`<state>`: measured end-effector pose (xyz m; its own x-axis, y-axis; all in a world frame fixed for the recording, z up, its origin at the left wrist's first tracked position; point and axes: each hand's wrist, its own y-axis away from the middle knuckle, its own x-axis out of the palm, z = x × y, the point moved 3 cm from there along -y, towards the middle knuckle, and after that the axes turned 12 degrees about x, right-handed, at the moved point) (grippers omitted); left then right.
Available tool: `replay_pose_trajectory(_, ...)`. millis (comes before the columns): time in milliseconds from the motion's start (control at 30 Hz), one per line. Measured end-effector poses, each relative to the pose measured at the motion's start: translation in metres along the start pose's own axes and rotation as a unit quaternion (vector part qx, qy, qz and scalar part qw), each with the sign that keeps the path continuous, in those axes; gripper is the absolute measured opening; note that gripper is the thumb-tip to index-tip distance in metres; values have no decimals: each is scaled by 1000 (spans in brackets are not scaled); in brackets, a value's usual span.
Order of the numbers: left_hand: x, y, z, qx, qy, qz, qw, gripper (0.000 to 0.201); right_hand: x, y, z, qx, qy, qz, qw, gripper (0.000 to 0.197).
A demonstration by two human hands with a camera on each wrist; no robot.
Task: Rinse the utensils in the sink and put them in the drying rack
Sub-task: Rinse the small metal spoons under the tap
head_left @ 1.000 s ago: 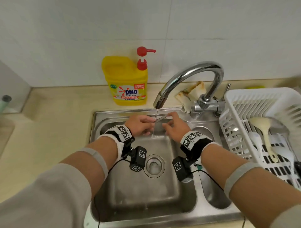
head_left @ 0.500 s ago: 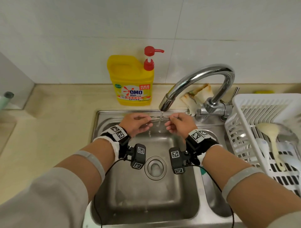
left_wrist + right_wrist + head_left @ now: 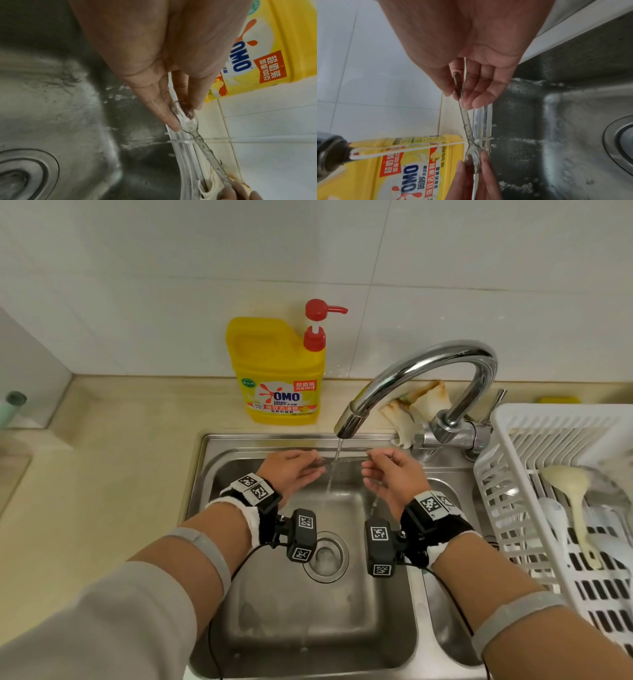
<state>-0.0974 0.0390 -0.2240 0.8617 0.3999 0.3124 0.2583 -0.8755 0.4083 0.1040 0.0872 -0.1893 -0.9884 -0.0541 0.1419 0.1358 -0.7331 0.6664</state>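
Observation:
A clear plastic spoon [image 3: 346, 460] lies level under the thin water stream [image 3: 334, 470] from the steel faucet [image 3: 349, 422], above the sink [image 3: 308, 628]. My left hand [image 3: 294, 470] pinches the spoon's bowl [image 3: 190, 124] between fingertips. My right hand [image 3: 387, 474] pinches the far end of the handle [image 3: 467, 125] with thumb and fingers. Water strikes the handle just beside the bowl. The white drying rack [image 3: 513, 419] stands to the right of the sink.
A yellow detergent bottle [image 3: 281, 378] with a red pump stands behind the sink. A crumpled rag [image 3: 414, 405] lies by the faucet base. The rack holds a cream ladle [image 3: 568, 491] and white utensils. A drain [image 3: 325, 556] sits mid-basin; a narrow second basin [image 3: 445, 628] lies right.
My hands have slid apart along the spoon, left toward the bowl, right toward the handle end. The spoon has gone from tilted to level under the stream.

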Motion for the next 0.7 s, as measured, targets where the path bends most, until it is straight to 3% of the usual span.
replay_pose_trajectory(233,16,-4,8,6,12,6,1000,26,-11,2,5,-62,28,-45,997,13)
replay_pose_trajectory(433,21,0,5,8,-48,37,998,19,-14,3,2,-56,-33,-43,997,14)
replay_pose_trajectory(700,16,1,7,26,-52,18,998,18,-9,1,-3,-37,-55,-34,997,14)
